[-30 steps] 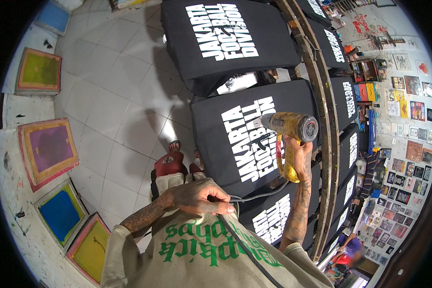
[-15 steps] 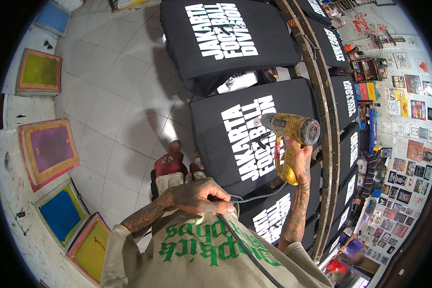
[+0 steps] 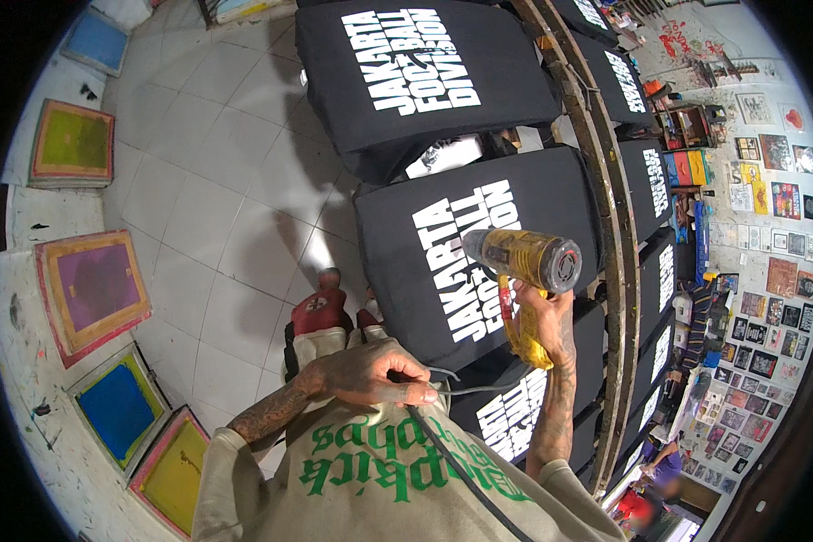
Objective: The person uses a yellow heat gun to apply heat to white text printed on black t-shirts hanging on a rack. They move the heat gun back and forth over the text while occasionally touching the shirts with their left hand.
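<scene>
My right hand [image 3: 548, 321] is wrapped round the handle of a yellow heat gun [image 3: 526, 256] with a dark rear end. Its nozzle points left over a black printed shirt [image 3: 560, 203] with large white lettering, stretched flat on a board. A gap between nozzle and cloth cannot be judged from here. Close to my body, my left hand [image 3: 370, 372] pinches a grey cord [image 3: 483, 389] between thumb and fingers. That cord runs right toward the bottom of the heat gun's handle. A thicker dark cable [image 3: 465, 471] hangs down across my beige shirt front.
More black printed shirts [image 3: 429, 68] lie on boards ahead and on the far side of a long rail [image 3: 605, 172]. Coloured framed screens [image 3: 93, 282] lean along the left wall. Grey floor tiles [image 3: 203, 172] lie between. Another person [image 3: 664, 470] is at lower right.
My right hand has brought the heat gun a little to the left and nearer to me over the same shirt. My left hand keeps its pinch on the cord, almost unmoved.
</scene>
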`<state>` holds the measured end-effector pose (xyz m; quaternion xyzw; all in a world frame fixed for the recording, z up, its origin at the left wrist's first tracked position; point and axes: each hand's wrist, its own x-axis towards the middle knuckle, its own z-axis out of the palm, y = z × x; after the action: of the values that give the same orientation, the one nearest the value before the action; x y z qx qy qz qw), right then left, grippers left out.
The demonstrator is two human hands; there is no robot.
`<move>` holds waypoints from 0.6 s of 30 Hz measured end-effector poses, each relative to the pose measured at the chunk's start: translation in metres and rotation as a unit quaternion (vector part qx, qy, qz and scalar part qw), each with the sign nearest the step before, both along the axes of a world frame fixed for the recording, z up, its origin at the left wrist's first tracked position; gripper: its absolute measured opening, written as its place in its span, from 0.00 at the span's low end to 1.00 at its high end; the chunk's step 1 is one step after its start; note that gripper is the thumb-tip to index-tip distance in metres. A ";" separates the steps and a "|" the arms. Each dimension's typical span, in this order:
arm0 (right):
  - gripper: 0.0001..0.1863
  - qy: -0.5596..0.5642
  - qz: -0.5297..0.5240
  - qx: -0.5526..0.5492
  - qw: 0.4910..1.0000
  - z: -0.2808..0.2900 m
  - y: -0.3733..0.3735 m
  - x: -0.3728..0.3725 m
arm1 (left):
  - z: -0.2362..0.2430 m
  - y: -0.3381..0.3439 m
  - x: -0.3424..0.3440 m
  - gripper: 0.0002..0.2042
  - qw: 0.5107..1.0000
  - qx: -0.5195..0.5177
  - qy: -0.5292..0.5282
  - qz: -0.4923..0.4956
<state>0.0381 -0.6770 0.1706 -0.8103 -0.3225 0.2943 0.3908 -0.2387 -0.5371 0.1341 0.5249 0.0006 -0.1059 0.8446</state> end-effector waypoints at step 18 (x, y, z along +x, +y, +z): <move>0.14 0.012 -0.082 0.013 0.996 -0.004 -0.003 0.009 | 0.003 0.005 0.005 0.22 1.000 0.007 -0.012 -0.016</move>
<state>0.0469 -0.6801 0.1665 -0.8256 -0.2538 0.2664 0.4278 -0.2332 -0.5322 0.1375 0.5315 -0.0172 -0.1137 0.8392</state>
